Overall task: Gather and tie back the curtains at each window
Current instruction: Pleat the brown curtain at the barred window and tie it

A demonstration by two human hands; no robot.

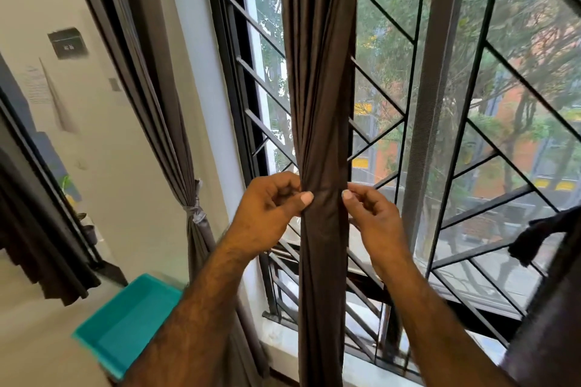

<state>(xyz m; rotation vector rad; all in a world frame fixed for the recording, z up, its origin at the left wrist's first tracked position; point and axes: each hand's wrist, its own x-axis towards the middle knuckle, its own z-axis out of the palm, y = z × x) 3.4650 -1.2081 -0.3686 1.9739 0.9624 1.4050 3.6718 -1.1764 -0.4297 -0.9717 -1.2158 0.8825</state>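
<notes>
A dark brown curtain (320,88) hangs gathered into a narrow column in front of the barred window (465,135). My left hand (270,214) grips the bundle from its left side, thumb pressed on the front of the fabric. My right hand (374,217) is at the bundle's right side, thumb tip touching the fabric and fingers curled behind it. I cannot see a tie band in either hand. A second curtain (176,135) hangs to the left, tied at its waist with a grey band (196,210).
A teal plastic tray (125,324) sits low at the left. Dark cloth (41,245) hangs at the far left edge. Another dark fabric piece with a frayed end (540,239) is at the right. Black window grilles run behind the curtain.
</notes>
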